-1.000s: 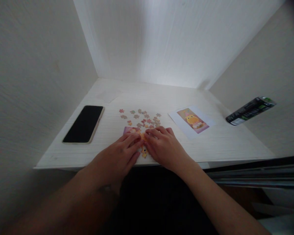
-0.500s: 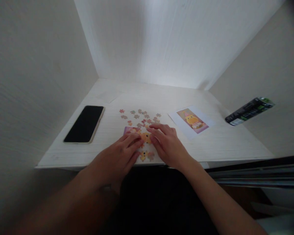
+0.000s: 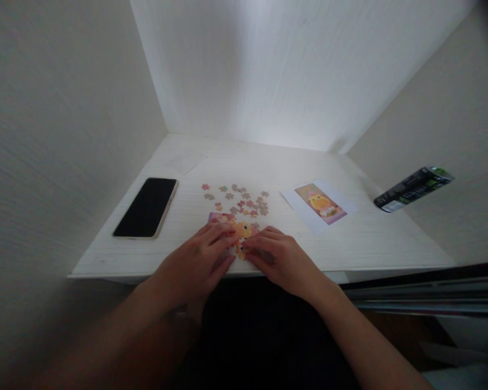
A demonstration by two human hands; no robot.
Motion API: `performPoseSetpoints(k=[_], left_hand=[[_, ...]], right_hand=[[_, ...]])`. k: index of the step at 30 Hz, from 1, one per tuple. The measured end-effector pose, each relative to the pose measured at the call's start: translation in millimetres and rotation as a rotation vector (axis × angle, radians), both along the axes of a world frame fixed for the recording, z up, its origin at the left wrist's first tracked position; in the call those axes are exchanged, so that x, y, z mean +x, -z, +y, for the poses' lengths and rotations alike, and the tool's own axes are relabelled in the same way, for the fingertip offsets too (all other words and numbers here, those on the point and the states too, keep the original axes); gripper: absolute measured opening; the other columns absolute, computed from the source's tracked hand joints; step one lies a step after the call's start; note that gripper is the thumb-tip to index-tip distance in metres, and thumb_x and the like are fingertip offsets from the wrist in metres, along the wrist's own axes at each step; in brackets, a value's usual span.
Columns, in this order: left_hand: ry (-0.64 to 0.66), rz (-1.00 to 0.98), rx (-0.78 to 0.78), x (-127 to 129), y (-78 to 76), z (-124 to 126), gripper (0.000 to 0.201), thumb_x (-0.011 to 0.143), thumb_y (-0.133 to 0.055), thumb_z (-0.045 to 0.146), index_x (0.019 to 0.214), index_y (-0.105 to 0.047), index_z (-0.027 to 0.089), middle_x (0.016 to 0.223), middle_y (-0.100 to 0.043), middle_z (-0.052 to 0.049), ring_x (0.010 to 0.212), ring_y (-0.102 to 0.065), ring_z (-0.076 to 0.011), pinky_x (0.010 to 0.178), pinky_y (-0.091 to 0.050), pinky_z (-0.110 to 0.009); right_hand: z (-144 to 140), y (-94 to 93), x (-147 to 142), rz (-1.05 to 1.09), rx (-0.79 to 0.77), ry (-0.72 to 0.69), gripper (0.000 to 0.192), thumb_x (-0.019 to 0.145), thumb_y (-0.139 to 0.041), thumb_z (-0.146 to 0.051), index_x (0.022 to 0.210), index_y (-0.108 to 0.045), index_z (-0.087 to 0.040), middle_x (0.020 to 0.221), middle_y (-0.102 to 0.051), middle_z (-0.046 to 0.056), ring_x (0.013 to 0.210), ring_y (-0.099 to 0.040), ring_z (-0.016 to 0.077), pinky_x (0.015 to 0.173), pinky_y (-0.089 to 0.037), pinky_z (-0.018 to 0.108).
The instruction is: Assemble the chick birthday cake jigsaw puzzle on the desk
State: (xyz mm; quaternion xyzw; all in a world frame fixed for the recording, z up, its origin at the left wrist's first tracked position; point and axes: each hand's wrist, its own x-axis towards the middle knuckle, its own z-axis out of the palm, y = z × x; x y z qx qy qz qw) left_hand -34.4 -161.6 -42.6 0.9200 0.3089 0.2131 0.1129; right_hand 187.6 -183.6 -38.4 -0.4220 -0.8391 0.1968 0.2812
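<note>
A partly joined jigsaw puzzle (image 3: 241,229), yellow with a purple corner, lies near the front edge of the table. My left hand (image 3: 201,252) holds its left side, thumb and fingertips curled onto it and covering part of it. A yellow puzzle piece (image 3: 241,249) with a dark dot sits at the puzzle's near edge. My right hand (image 3: 282,257) pinches this piece from the right; the fingertips hide some of it, so I cannot tell whether it is locked in. Several loose puzzle pieces (image 3: 246,196) lie scattered just beyond the puzzle, many greyish, some red or orange.
A black-screened phone (image 3: 146,208) lies at left on the white table (image 3: 211,260). To the right is a printed reference picture (image 3: 320,203) of a yellow character on white paper. A black and green can (image 3: 412,189) stands farther right, by the side wall. Walls enclose three sides.
My right hand has moved toward me, from the puzzle's upper part to the yellow piece at its near edge, which now sits against the puzzle. My left hand stays on the puzzle. The view has shifted slightly.
</note>
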Motion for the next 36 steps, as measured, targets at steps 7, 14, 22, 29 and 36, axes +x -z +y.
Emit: performPoseSetpoints(k=[7,14,22,29,36], left_hand=[[-0.083,-0.072,0.043,0,-2.8,-1,0.016,0.091,-0.054,0.03,0.097,-0.065,0.02,0.106,-0.062,-0.005,0.104,-0.053,-0.0205,0.098,-0.044,-0.042],[-0.06,0.026,-0.011,21,-13.0,-1,0.012,0.089,-0.058,0.03,0.092,-0.066,0.023,0.097,-0.068,0.001,0.094,-0.058,-0.0193,0.095,-0.041,-0.044],[-0.111,-0.106,-0.092,24,-9.0,0,0.024,0.081,-0.064,0.021,0.106,-0.063,0.021,0.099,-0.07,0.0,0.096,-0.062,-0.0182,0.091,-0.047,-0.035],[-0.143,-0.119,-0.21,30,-17.4,3,0.044,0.079,-0.063,0.02,0.121,-0.053,0.025,0.098,-0.067,0.001,0.085,-0.062,-0.0149,0.081,-0.05,-0.031],[-0.163,-0.153,-0.22,32,-15.8,7,0.054,0.075,-0.067,0.022,0.125,-0.046,0.025,0.096,-0.064,0.0,0.084,-0.061,-0.0143,0.079,-0.05,-0.03]], right_hand=[[0,-3.6,5,-0.003,-0.025,0.079,0.02,0.087,-0.06,-0.01,0.103,-0.067,-0.021,0.093,-0.068,0.002,0.088,-0.059,0.0162,0.081,-0.047,0.029],[0,-6.1,19,0.015,-0.04,0.143,0.022,0.084,-0.063,-0.01,0.103,-0.067,-0.021,0.093,-0.068,0.001,0.086,-0.06,0.0151,0.079,-0.047,0.028],[-2,-5.5,28,-0.008,-0.011,0.197,0.025,0.081,-0.068,-0.013,0.104,-0.067,-0.021,0.094,-0.068,0.003,0.089,-0.06,0.0172,0.081,-0.046,0.03],[-1,-4.7,30,-0.003,0.004,0.153,0.017,0.084,-0.066,-0.015,0.1,-0.067,-0.02,0.09,-0.069,0.004,0.086,-0.06,0.0181,0.079,-0.047,0.032],[-2,-1.5,31,-0.014,0.035,0.145,0.016,0.084,-0.064,-0.014,0.099,-0.067,-0.019,0.09,-0.069,0.005,0.089,-0.061,0.0193,0.084,-0.045,0.034]])
